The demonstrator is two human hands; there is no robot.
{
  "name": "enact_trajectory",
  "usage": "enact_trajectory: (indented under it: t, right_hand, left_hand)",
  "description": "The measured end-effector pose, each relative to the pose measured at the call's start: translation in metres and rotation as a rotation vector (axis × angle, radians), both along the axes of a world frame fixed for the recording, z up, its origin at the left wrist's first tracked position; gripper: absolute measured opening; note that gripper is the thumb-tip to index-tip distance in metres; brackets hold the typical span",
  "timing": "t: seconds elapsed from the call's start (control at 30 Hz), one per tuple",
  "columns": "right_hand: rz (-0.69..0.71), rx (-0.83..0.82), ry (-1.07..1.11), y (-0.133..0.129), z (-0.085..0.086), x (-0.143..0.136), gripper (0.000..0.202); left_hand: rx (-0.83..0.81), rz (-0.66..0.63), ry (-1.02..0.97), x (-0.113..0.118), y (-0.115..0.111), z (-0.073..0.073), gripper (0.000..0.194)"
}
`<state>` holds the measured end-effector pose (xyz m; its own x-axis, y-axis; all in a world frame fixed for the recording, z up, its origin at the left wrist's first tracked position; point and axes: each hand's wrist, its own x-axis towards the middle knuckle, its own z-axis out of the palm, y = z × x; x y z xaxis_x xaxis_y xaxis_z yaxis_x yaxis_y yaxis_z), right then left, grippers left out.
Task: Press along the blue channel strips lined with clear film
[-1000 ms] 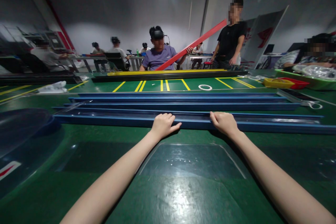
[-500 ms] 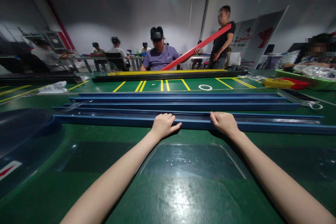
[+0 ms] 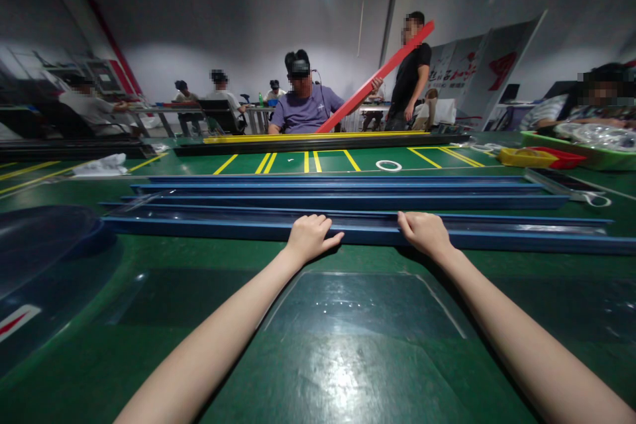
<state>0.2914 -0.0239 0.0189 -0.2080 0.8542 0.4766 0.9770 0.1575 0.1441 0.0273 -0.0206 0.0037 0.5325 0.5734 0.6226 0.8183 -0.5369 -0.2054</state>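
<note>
A long blue U-shaped channel (image 3: 370, 236) lies crosswise on the green table in front of me. My left hand (image 3: 309, 238) rests at its near wall, fingers curled over the edge and thumb stretched out to the right. Further right, my right hand (image 3: 426, 233) is closed over the same channel, its fingertips hidden inside. A gap of bare channel separates the two hands. More blue channels (image 3: 348, 203) lie just behind, roughly parallel. A clear plastic sheet (image 3: 368, 305) is on the table between my forearms.
At left is a round blue basin (image 3: 44, 245) with a clear film. Beyond the channels are a white ring (image 3: 388, 165), black and yellow strips (image 3: 318, 138), a yellow tray (image 3: 527, 157) and a green basin (image 3: 611, 158). Opposite, a seated person (image 3: 308, 106) holds a red bar (image 3: 377, 76).
Both my hands and the blue channels stay put. Across the table, the red bar has tilted steeper, and the standing person has shifted slightly left.
</note>
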Motion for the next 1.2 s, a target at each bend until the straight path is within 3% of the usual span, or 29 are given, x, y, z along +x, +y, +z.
enact_trajectory:
  t: [1.2]
  right_hand:
    - [-0.003,-0.004,-0.002,0.0,0.0003,-0.0007,0.051]
  left_hand:
    - [0.03,-0.004,0.0,-0.0002,0.0015,-0.0029,0.041]
